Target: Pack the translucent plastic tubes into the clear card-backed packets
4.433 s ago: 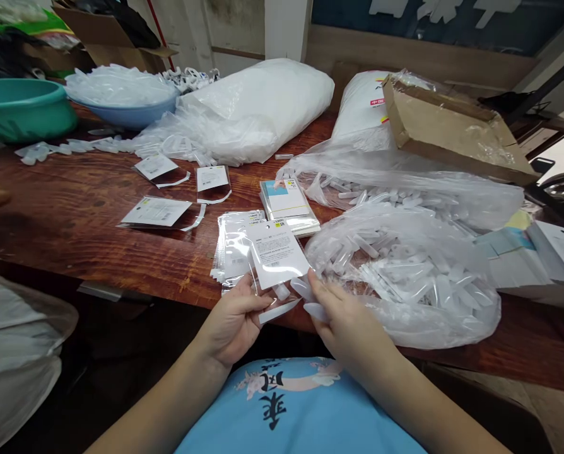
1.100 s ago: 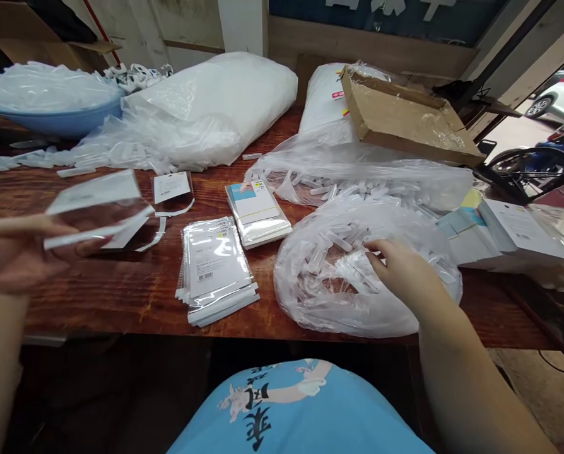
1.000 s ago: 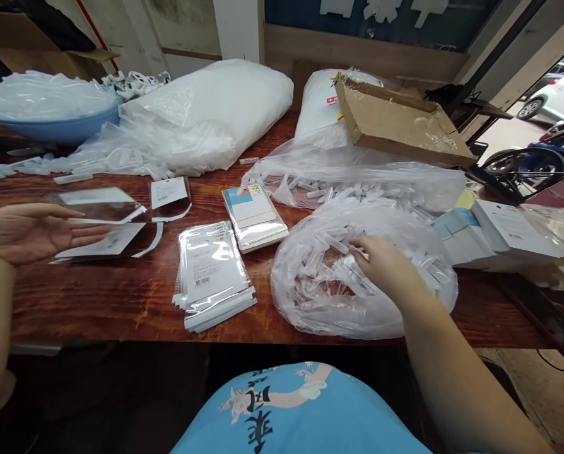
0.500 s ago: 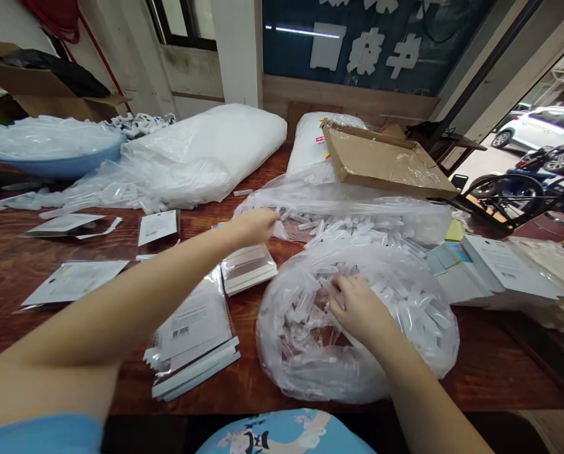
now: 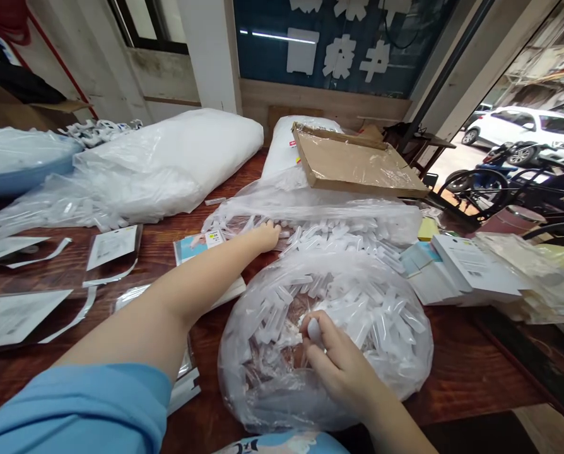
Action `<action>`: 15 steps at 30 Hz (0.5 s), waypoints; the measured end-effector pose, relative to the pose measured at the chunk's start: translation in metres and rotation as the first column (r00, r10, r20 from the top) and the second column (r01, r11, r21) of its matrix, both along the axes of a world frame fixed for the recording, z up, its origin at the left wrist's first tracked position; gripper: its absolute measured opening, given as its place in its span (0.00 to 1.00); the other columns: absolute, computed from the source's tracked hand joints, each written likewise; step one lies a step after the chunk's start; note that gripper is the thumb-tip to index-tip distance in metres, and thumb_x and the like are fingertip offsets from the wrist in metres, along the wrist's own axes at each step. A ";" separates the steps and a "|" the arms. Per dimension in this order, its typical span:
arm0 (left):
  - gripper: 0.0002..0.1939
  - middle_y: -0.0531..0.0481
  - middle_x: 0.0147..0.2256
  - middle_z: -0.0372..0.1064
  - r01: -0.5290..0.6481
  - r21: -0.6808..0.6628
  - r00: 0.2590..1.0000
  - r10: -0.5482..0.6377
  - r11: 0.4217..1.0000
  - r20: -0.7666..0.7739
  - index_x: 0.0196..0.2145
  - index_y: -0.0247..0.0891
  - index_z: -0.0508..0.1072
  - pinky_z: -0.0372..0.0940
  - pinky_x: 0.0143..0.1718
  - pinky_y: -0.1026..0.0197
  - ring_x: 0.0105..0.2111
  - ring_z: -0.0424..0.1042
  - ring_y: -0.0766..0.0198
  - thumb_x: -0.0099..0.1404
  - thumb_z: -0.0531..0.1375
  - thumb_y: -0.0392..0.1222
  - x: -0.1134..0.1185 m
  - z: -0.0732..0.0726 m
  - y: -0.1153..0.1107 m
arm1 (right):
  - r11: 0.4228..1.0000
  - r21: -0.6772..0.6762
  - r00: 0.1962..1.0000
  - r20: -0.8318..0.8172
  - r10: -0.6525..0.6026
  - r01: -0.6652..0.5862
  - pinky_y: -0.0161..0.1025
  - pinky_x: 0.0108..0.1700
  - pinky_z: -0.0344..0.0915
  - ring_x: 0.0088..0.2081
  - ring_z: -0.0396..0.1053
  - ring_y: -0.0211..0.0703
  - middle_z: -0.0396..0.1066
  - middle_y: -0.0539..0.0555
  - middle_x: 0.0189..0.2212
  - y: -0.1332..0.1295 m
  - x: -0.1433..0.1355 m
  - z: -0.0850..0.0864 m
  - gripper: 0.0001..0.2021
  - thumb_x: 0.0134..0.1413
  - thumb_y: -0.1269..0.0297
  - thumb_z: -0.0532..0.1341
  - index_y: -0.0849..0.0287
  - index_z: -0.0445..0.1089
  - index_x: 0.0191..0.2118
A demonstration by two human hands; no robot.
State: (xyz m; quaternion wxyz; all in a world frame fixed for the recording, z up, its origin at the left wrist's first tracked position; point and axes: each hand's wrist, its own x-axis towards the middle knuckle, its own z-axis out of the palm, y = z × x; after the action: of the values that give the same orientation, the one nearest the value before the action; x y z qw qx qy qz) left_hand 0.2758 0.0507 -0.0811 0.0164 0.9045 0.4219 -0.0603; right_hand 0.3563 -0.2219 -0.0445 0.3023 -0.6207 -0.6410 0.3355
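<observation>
An open clear plastic bag point(image 5: 258, 403) full of small white translucent pieces point(image 5: 390, 315) lies on the wooden table. Over its opening, my right hand point(image 5: 334, 353) is closed around a small whitish piece point(image 5: 315, 331). My left hand point(image 5: 267, 236) reaches to the far side, at the edge of a second clear bag point(image 5: 386, 221) with similar pieces; its fingers are bent down and what they touch is hidden. Beneath my left forearm lie packs with white strips, partly covered, and a blue and white card point(image 5: 192, 248).
Clear packets with white cards point(image 5: 114, 247) lie at the left. Behind stand a large white sack point(image 5: 206, 151), a blue basin point(image 5: 26, 176) and a shallow cardboard tray point(image 5: 358, 164). Stacked white cards point(image 5: 481, 268) are at the right.
The view has shifted right. My left hand has moved from above the packs to the far bag's pieces. My right hand has lifted a whitish piece and turned toward me.
</observation>
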 end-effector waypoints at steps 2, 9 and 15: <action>0.17 0.43 0.47 0.62 0.035 0.046 0.999 -0.034 0.998 -0.030 0.48 0.35 0.64 0.63 0.43 0.49 0.44 0.65 0.58 0.62 0.54 0.43 -0.008 0.002 -0.007 | 1.000 -0.010 0.999 -0.031 -0.011 0.010 0.34 0.31 0.55 0.28 0.58 0.37 0.59 0.47 0.26 -0.002 -0.002 0.002 0.05 0.51 0.72 0.48 0.56 0.55 0.33; 0.14 0.44 0.41 0.65 0.257 0.181 0.966 -0.245 0.949 -0.084 0.45 0.33 0.65 0.63 0.39 0.53 0.38 0.67 0.61 0.63 0.52 0.41 -0.029 0.043 -0.056 | 0.989 0.090 0.993 -0.016 -0.119 0.120 0.35 0.31 0.58 0.29 0.62 0.39 0.63 0.48 0.27 -0.003 -0.001 0.012 0.05 0.57 0.63 0.49 0.56 0.58 0.37; 0.16 0.40 0.37 0.65 0.434 0.280 0.899 -0.431 0.856 -0.077 0.45 0.29 0.63 0.60 0.36 0.52 0.36 0.66 0.54 0.63 0.42 0.31 -0.062 0.097 -0.142 | 0.901 0.399 0.961 0.137 -0.241 0.169 0.43 0.48 0.57 0.47 0.61 0.46 0.64 0.57 0.44 0.017 -0.004 0.037 0.14 0.57 0.62 0.48 0.58 0.57 0.48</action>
State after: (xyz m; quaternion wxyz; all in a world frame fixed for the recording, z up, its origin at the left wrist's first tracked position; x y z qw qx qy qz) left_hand 0.2138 -0.0911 0.0160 -0.1329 0.9681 0.2123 -0.0051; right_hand 0.3527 -0.2054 -0.0074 0.3911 -0.6421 -0.6498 0.1115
